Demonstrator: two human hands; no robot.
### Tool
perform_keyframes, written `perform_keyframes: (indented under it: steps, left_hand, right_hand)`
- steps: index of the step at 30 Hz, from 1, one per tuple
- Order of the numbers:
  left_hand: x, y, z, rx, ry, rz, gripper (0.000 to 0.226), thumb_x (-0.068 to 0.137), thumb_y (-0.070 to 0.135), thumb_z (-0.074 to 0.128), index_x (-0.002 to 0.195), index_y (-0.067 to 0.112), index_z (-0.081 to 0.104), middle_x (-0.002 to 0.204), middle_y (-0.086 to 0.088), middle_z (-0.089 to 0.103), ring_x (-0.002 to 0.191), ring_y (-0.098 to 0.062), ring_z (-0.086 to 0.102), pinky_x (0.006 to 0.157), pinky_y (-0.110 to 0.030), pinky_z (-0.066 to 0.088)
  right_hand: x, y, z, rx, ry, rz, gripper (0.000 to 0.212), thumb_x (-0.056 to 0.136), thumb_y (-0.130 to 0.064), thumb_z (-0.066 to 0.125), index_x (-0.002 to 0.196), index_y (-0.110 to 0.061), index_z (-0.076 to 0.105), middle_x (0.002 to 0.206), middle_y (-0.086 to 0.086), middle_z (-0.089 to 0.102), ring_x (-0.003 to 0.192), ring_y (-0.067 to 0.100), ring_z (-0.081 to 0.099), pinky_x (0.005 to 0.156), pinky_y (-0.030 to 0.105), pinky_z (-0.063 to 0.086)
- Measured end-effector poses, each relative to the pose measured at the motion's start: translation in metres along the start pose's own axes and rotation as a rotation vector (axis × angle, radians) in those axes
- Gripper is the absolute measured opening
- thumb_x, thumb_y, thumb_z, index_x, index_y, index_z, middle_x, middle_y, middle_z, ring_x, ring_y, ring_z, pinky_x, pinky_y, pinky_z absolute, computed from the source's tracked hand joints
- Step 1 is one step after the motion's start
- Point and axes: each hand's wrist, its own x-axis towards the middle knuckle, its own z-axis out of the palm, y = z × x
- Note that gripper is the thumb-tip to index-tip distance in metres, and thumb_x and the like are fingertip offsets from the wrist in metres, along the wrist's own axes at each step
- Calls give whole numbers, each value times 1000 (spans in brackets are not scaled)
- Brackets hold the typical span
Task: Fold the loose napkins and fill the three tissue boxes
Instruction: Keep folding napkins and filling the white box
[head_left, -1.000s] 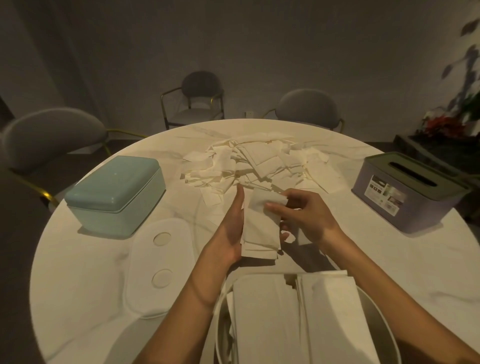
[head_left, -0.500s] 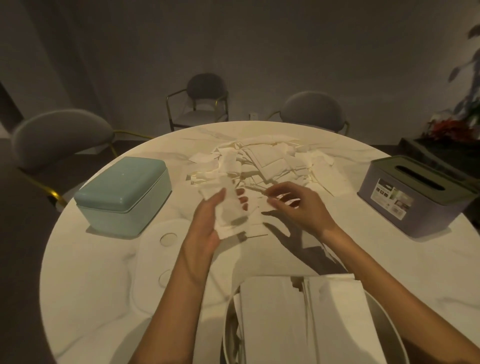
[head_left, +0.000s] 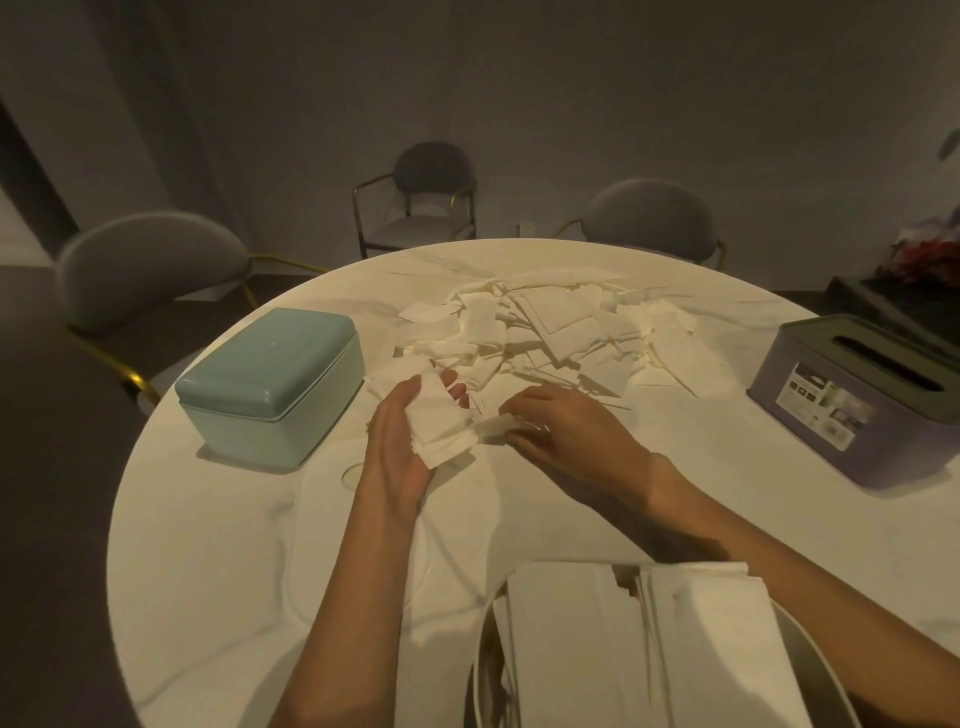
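Now the right hand (head_left: 563, 423) has dropped to the tabletop (head_left: 218, 545), pinching another napkin (head_left: 496, 426); the left hand (head_left: 402, 441) still grips its folded stack (head_left: 439, 421). Plenty left: loose pile (head_left: 545, 332) beyond, nearest box (head_left: 649, 649) part-filled.

On the round white marble table (head_left: 218, 545), the heap of loose white paper napkins (head_left: 545, 332) lies at the centre. The pale green lidded box (head_left: 270, 379) sits left of the heap, the purple slotted tissue box (head_left: 857, 400) right of it, the open white box holding folded napkins (head_left: 649, 649) before it at the near edge.
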Motion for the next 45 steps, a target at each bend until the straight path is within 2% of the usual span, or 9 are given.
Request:
perform_keyframes:
  steps: [4, 11, 14, 16, 20, 26, 31, 38, 45]
  left_hand:
    - [2, -3, 2, 36, 49, -4, 48, 104, 14, 45, 75, 9, 82, 87, -13, 70, 75, -25, 65, 81, -39, 53]
    - [-1, -15, 16, 382, 81, -83, 36, 104, 26, 50, 105, -4, 70, 95, -24, 68, 76, -32, 68, 74, -41, 54]
    - [-8, -30, 29, 381, -31, -168, 39, 101, 28, 60, 126, -2, 68, 125, -33, 64, 115, -47, 63, 103, -57, 50]
    - [-14, -39, 39, 337, -97, -271, 44, 99, 31, 65, 132, 2, 65, 124, -28, 65, 116, -44, 63, 101, -52, 50]
    - [-24, -47, 62, 375, -96, -411, 61, 100, 67, 45, 102, 15, 76, 89, -15, 77, 71, -32, 75, 66, -38, 59]
    - [-28, -55, 56, 401, -85, -424, 54, 97, 64, 52, 118, 18, 73, 101, -15, 78, 79, -37, 73, 78, -50, 55]
    - [-28, -57, 51, 393, -64, -503, 56, 93, 61, 60, 127, 16, 66, 97, -19, 76, 78, -38, 71, 77, -48, 52]
    - [-28, -52, 52, 351, -194, -456, 38, 99, 37, 59, 112, 3, 72, 91, -19, 74, 74, -35, 72, 69, -42, 59]
    - [-33, -64, 60, 262, -393, -567, 86, 89, 82, 44, 127, 8, 68, 108, -21, 67, 89, -35, 68, 82, -48, 53]
  right_hand:
    - [-10, 3, -3, 128, 113, 139, 24, 96, -26, 69, 116, -14, 74, 124, 1, 68, 109, 18, 63, 93, 33, 55]
    - [-25, -15, -66, 964, 189, 515, 24, 97, -20, 65, 121, -23, 68, 104, -13, 76, 98, 9, 71, 77, 21, 56]
    - [-28, -17, -81, 1101, 115, 548, 23, 95, -23, 65, 117, -30, 66, 97, -22, 74, 92, 4, 71, 70, 16, 54]
    - [-30, -18, -81, 1042, 57, 562, 23, 93, -28, 68, 115, -31, 68, 98, -18, 74, 93, 5, 70, 71, 17, 56]
    - [-33, -19, -76, 641, 10, 571, 25, 90, -40, 72, 112, -32, 62, 98, -22, 65, 85, -3, 65, 67, 10, 53]
    - [-39, -12, -77, 507, -25, 644, 72, 69, -63, 76, 130, -32, 56, 115, -17, 57, 97, 7, 58, 74, 18, 51]
    - [-44, -2, -79, 394, 0, 576, 53, 81, -39, 82, 128, -28, 59, 109, -14, 62, 96, 10, 61, 75, 22, 53]
    - [-44, 0, -97, 684, 49, 534, 42, 73, -45, 82, 109, -44, 61, 104, -27, 65, 94, -4, 64, 72, 16, 57]
    - [-44, 8, -75, 463, 241, 420, 23, 85, -39, 78, 106, -36, 69, 103, -21, 70, 93, 6, 66, 76, 31, 59]
